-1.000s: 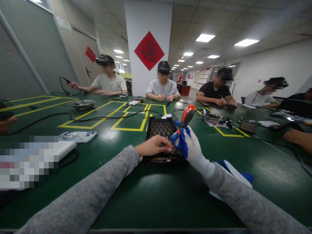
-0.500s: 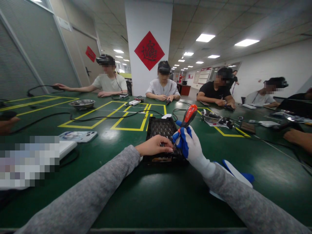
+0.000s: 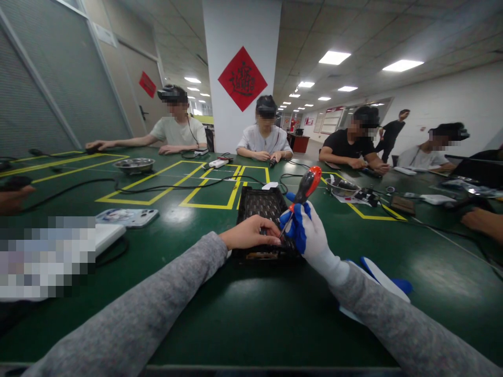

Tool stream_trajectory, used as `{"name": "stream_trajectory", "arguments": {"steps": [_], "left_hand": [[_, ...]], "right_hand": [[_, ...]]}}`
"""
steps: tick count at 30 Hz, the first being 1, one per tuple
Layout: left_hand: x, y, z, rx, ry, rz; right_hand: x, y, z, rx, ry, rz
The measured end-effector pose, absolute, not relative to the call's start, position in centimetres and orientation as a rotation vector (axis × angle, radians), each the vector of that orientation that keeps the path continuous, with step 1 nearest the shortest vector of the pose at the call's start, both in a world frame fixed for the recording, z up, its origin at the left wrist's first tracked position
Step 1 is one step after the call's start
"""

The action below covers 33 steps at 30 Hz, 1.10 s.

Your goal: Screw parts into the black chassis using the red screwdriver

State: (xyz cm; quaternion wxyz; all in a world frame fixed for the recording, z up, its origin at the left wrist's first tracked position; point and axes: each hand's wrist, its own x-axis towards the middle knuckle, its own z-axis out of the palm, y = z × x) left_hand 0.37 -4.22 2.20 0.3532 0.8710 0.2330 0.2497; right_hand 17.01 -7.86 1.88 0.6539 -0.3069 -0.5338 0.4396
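In front of me on the green table lies a black tray-like part (image 3: 261, 201), with a grid pattern inside and a raised rim. My right hand (image 3: 312, 233), in a white and blue glove, grips a screwdriver (image 3: 308, 183) by its lower part. The red and black handle points up and the thin shaft slants down to the left. My left hand (image 3: 251, 232) is bare and rests over the near part of the tray. Its thumb and fingers are pinched close to the screwdriver's tip. Whatever lies between those fingertips is too small to make out.
A second glove (image 3: 379, 280) lies beside my right forearm. To the left are a phone (image 3: 128, 217) and a white box (image 3: 112, 235). Metal bowls (image 3: 134, 166) and black cables (image 3: 176, 187) are farther off. Several co-workers sit around the table.
Both hands and the screwdriver keep nearly the same pose over the black tray. The whole view shifts slightly. In the background at right, a standing person has come further into sight.
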Motion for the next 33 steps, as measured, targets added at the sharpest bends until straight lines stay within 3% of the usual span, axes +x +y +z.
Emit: {"name": "stream_trajectory", "arguments": {"steps": [33], "left_hand": [[0.33,-4.16,2.24,2.279,0.546,0.659]], "right_hand": [[17.07,-8.12,1.92,-0.690,-1.278,1.000]]}}
